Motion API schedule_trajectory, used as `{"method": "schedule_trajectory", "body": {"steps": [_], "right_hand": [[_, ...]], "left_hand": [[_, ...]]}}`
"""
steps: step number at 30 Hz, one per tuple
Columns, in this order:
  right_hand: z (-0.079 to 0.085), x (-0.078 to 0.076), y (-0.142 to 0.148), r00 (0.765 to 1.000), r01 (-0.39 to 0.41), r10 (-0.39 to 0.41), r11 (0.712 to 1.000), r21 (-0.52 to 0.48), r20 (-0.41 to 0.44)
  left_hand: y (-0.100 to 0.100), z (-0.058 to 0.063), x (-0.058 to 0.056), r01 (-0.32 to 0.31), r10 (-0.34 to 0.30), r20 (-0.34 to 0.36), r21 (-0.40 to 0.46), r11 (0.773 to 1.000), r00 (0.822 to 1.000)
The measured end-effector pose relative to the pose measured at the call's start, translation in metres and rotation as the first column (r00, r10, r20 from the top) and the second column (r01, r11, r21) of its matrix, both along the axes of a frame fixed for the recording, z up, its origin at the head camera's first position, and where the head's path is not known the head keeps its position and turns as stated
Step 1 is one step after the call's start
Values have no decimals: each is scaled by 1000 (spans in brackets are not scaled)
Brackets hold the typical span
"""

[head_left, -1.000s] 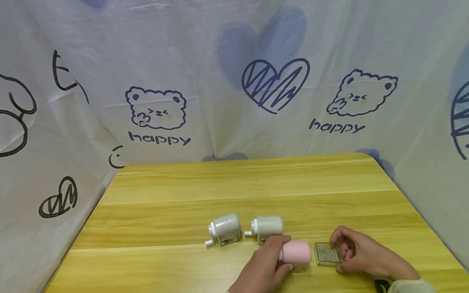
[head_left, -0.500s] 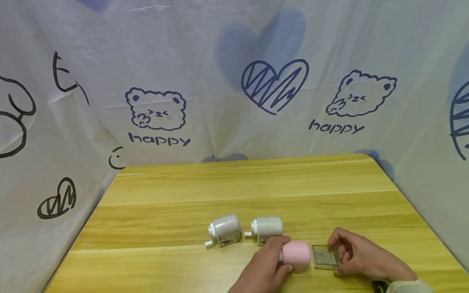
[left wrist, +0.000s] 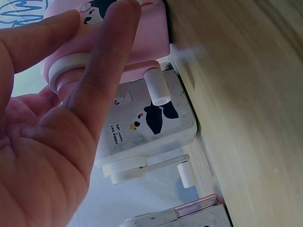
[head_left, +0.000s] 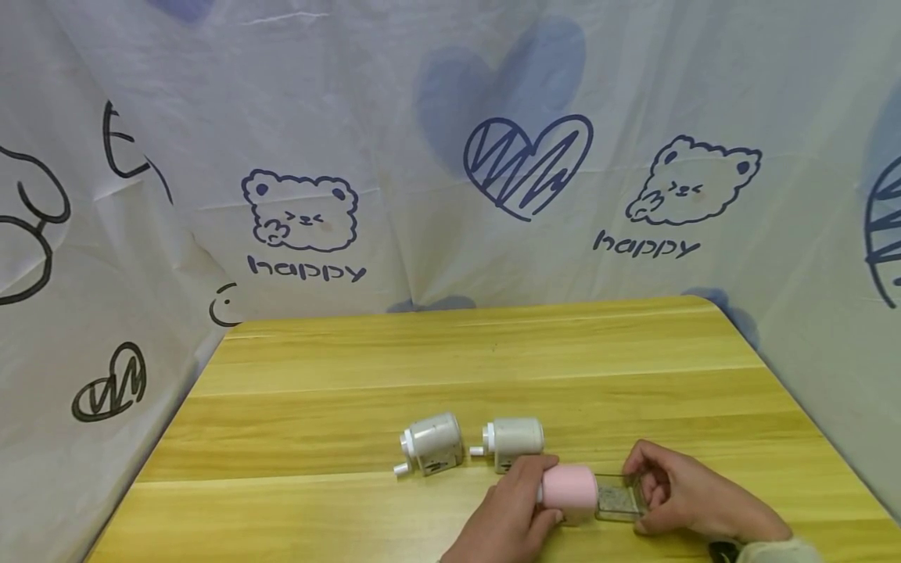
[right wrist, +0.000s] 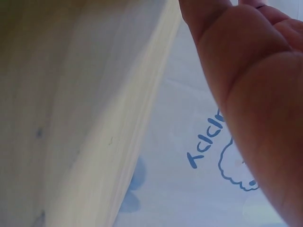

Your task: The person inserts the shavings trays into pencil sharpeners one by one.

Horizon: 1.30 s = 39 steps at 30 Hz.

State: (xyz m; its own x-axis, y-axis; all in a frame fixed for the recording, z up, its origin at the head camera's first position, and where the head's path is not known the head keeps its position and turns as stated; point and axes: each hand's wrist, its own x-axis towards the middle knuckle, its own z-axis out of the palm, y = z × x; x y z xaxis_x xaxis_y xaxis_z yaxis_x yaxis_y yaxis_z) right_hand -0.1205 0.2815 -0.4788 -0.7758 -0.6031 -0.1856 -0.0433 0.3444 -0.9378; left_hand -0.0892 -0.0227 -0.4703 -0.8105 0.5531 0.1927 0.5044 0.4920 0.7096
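My left hand [head_left: 503, 512] grips a pink crank pencil sharpener [head_left: 568, 486] on the table, its fingers around the crank side. In the left wrist view the sharpener's pink body [left wrist: 147, 35] carries a cartoon print, and its crank handle [left wrist: 157, 86] has a white knob. My right hand [head_left: 686, 493] pinches a clear shavings drawer [head_left: 618, 500] by its outer end. The drawer's left end meets the sharpener's right side; how far it reaches inside is hidden. In the right wrist view only part of the right hand [right wrist: 255, 80] shows, and the drawer is out of sight.
Two white crank sharpeners, a left one [head_left: 432, 443] and a right one [head_left: 517, 439], lie just behind the left hand, cranks facing left. The wooden table [head_left: 296, 407] ends at a printed cloth backdrop [head_left: 408, 156] at the back and sides.
My right hand has moved left with the clear drawer, closing the gap to the pink sharpener. The left hand and the pink sharpener stay in place.
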Motion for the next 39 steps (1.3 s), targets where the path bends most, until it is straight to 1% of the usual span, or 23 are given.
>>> {"method": "schedule_trajectory", "body": {"steps": [6,14,19,27,39], "right_hand": [[-1,0,-2,1000,-5,5,1000,-1,-5],[0,0,-8,1000,-13,13,1000,14,-24],[-1,0,-12,999,-20,20,1000,11,-28],[-2,0,-17,999,-37,37,999,5,-33],[-1,1,-22,997,-41,42,999,7,-58]], "left_hand": [[0,0,1,-5,5,1,3,1000,1000],[0,0,1,-5,5,-26,1,1000,1000],[0,0,1,-4,4,-15,8,1000,1000],[0,0,0,-9,9,-18,3,1000,1000],[1,0,0,-10,10,-46,-2,1000,999]]}}
